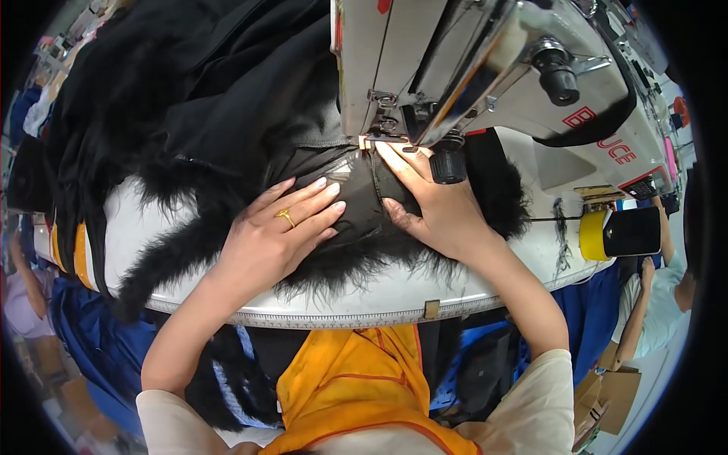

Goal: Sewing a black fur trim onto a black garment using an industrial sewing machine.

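One black garment point(250, 114): dull, dark cloth heaped in soft folds over the left and far side of the table point(447, 287), running under the needle area of the machine
Fluffy trim point(349, 267): black, feathery and wispy, fringing the garment's near edge, with one long strand trailing to the left and a thick tuft at the right
Stitched seam point(377, 178): one dark, ridged line running from the presser foot point(365, 143) toward the person
Two hands: both on the garment, one either side of the seam
Left hand point(282, 227): laid flat, fingers extended, one gold-coloured ring point(285, 218) on it
Right hand point(432, 205): spread on the cloth, index finger stretched to just beside the presser foot, thumb apart from it
Sewing machine point(516, 83): one, white, two black knobs in view
Measuring strip point(364, 317): one, along the table's near edge
Yellow-and-black object point(594, 235): one, right of the hands
Apron point(353, 387): one, orange with red edging
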The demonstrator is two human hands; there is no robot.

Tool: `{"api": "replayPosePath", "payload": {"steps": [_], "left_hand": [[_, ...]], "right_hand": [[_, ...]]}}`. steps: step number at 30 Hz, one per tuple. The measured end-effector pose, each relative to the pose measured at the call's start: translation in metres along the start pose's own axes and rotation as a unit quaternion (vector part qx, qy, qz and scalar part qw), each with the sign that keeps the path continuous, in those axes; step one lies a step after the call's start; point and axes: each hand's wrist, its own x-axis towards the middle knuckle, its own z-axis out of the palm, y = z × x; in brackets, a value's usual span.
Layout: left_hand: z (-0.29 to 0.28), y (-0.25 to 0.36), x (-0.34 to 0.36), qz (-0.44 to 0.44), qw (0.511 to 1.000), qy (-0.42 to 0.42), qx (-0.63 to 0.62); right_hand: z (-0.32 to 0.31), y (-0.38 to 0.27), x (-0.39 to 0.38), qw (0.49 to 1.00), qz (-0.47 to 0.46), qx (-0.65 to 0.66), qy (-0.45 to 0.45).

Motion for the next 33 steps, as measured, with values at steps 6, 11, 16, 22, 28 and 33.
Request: {"api": "replayPosePath", "payload": {"steps": [6,11,16,22,28,33], "left_hand": [[0.007,-0.033,0.03,0.037,0.998,-0.014,-0.047],[0.019,-0.051,0.047,0.105,0.992,0.044,-0.059],[0.022,-0.051,0.047,0.092,0.992,0.036,-0.081],[0.02,-0.047,0.05,0.098,0.992,0.048,-0.063],[0.019,-0.049,0.05,0.103,0.992,0.059,-0.052],[0.021,-0.054,0.046,0.117,0.99,0.068,-0.048]], "right_hand": [[0.0,0.029,0.01,0.993,0.081,0.083,-0.029],[0.009,0.055,0.006,0.986,0.113,0.099,-0.072],[0.018,0.051,0.003,0.952,0.179,0.248,-0.014],[0.0,0.041,0.004,0.989,0.087,0.105,0.056],[0.006,0.044,0.013,0.992,-0.008,0.006,0.126],[0.012,0.047,0.015,0.994,-0.017,-0.008,0.111]]}}
